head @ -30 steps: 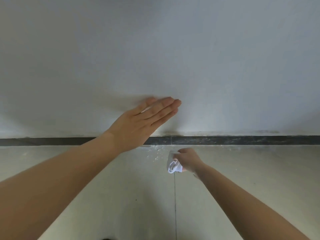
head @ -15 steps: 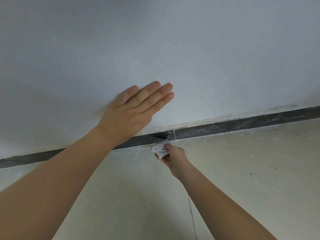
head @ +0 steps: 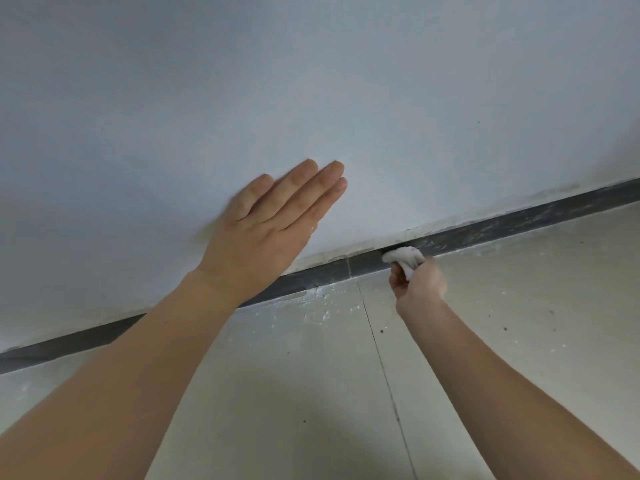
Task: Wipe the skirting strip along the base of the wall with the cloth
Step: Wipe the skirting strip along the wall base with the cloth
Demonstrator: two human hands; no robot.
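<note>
From my remote seat, starting at the left, I see my left hand (head: 263, 233) laid flat on the pale wall (head: 381, 98), fingers straight and together, holding nothing; I take it as a brace. Below it the dark skirting strip (head: 69, 344) runs along the base of the wall, rising toward the right in this tilted view, with one vertical seam (head: 348, 268) showing in it. Just right of that seam the white cloth (head: 405, 256) is bunched and pressed against the face of the strip. My right hand (head: 419, 285) grips it from below with fingers curled round the wad. I judge the wiping stroke is under way. The stretch right of the cloth looks streaked and dusty, so much of the strip seems left to do. The next move calls for sliding the cloth along the strip to the right with steady pressure, keeping the wad on the narrow face and off the floor (head: 519, 323), where white specks (head: 318, 306) lie near the strip. My count: two hands, one cloth, one strip, one seam in it, and one tile joint (head: 384, 368) in the floor.
</note>
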